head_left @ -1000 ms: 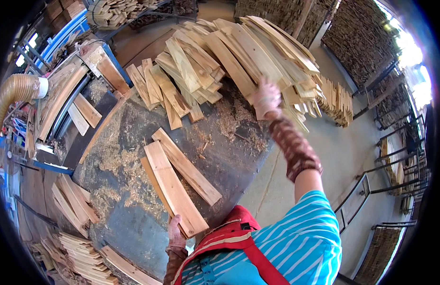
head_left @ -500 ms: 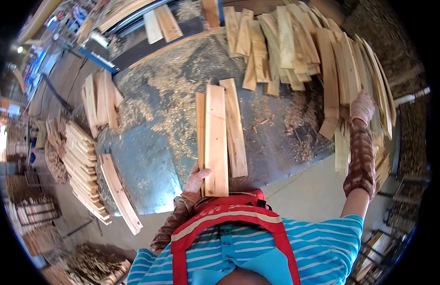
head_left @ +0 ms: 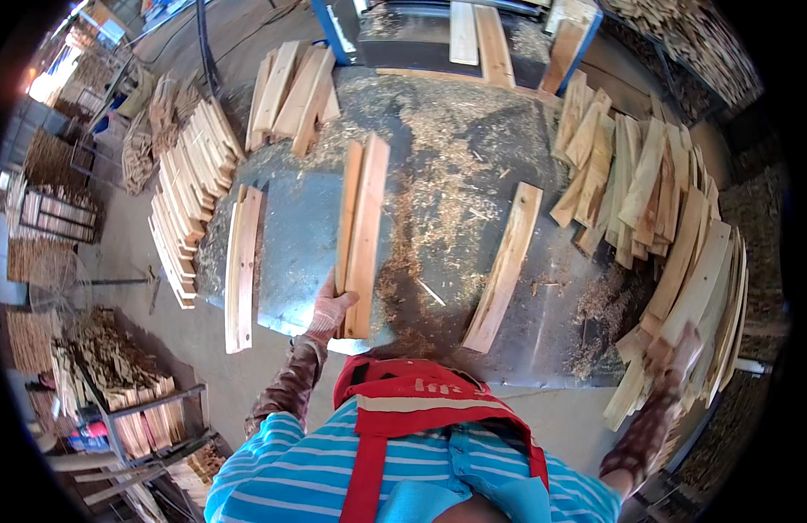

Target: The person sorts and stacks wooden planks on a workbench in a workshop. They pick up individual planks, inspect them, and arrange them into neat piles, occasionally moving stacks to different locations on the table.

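My left hand point(head_left: 328, 315), in a pale glove, is closed around the near end of two narrow wooden boards point(head_left: 368, 235), held side by side and pointing away from me. To their right a single board point(head_left: 505, 266) lies on the dark metal table point(head_left: 421, 340). My right hand point(head_left: 680, 353), also gloved, is far to the right at the near end of a pale board point(head_left: 701, 266) on the large pile. Motion smears its fingers, so its grip is unclear. Near the table's left edge lies another board point(head_left: 241, 270).
Stacked boards point(head_left: 190, 196) line the left side, and more boards point(head_left: 290, 91) lie at the far left. A machine with blue side posts point(head_left: 333, 35) stands at the back, two boards point(head_left: 492, 44) on its bed. Wood shavings point(head_left: 447, 131) cover much of the table.
My view has swung, shifting the table in the picture. My left hand has carried its boards leftward, away from the single board on the table. My right hand remains at the right pile.
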{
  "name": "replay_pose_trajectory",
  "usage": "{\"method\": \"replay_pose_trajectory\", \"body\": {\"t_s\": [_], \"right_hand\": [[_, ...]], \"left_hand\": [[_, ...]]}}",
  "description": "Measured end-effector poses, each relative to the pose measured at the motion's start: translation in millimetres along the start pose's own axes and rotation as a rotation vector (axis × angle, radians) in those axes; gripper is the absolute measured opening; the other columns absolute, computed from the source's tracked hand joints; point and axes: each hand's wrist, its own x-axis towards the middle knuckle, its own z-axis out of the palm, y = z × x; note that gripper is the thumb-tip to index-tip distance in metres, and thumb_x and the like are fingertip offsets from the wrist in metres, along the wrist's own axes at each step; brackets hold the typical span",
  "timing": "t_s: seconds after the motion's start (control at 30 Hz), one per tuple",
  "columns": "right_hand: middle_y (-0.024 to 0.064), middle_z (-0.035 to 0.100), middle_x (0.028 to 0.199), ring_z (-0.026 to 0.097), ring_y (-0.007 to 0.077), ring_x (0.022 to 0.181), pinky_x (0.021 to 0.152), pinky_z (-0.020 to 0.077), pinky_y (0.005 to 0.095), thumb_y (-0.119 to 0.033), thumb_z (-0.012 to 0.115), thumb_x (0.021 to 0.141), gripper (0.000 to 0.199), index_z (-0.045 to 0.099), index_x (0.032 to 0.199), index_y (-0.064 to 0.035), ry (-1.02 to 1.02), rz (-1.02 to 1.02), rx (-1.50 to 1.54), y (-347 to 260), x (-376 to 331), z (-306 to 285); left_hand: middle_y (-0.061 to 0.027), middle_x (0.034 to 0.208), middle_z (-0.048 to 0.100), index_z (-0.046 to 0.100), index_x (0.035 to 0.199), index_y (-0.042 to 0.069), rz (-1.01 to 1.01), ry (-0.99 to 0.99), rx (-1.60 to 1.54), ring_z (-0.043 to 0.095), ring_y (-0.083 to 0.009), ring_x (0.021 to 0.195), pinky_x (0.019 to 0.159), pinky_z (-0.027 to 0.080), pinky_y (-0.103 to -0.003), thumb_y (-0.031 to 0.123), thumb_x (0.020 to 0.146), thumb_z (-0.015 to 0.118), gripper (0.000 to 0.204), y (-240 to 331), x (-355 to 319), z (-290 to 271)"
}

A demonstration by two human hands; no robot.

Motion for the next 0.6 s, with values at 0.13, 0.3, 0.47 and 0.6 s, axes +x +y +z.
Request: {"method": "replay_pose_trajectory", "body": {"t_s": [0.13, 0.3, 0.47, 0.6], "right_hand": [[0.0163, 0.062, 0.132, 0.06, 0.0249, 0.115, 0.1, 0.0489, 0.0383, -0.026, 0.066, 0.097, 0.054, 0.055, 0.139, 0.0057, -0.056, -0.006, 0.204, -15.5, -122.6, 30.5], [0.0201, 0.067, 0.113, 0.061, 0.0319, 0.11, 0.094, 0.052, 0.0412, -0.015, 0.062, 0.093, 0.032, 0.068, 0.12, 0.0014, -0.587, 0.014, 0.209, -27.2, -263.9, 150.5], [0.0128, 0.071, 0.114, 0.066, 0.0326, 0.109, 0.096, 0.0531, 0.0395, -0.006, 0.064, 0.079, 0.038, 0.068, 0.116, -0.0034, -0.863, -0.87, 0.117, -167.3, -427.3, 292.9], [0.0116, 0.071, 0.11, 0.069, 0.0277, 0.095, 0.088, 0.0547, 0.0382, -0.023, 0.054, 0.102, 0.03, 0.064, 0.122, -0.0032, -1.295, 0.754, 0.916, -190.1, -529.4, 385.8]], "left_hand": [[-0.0088, 0.115, 0.069, 0.034, 0.157, 0.01, -0.127, 0.228, 0.334, 0.064, -0.0162, 0.104, 0.09, 0.052, -0.032, 0.009, 0.083, 0.069, 0.082, -59.4, 3.1, -40.5], [-0.0147, 0.105, 0.071, 0.043, 0.148, 0.014, -0.243, 0.195, 0.804, 0.069, -0.033, 0.099, 0.087, 0.053, -0.042, 0.025, 0.082, 0.067, 0.071, -66.5, 13.8, -40.4], [-0.0168, 0.104, 0.07, 0.051, 0.14, 0.011, -0.256, 0.268, 0.672, 0.069, -0.0323, 0.099, 0.084, 0.053, -0.04, 0.025, 0.083, 0.066, 0.061, -71.5, 13.9, -59.2], [-0.0166, 0.112, 0.07, 0.052, 0.14, 0.007, -0.092, 0.261, 0.538, 0.068, -0.0282, 0.102, 0.088, 0.053, -0.038, 0.013, 0.087, 0.061, 0.054, -36.7, -0.7, -63.6]]}}
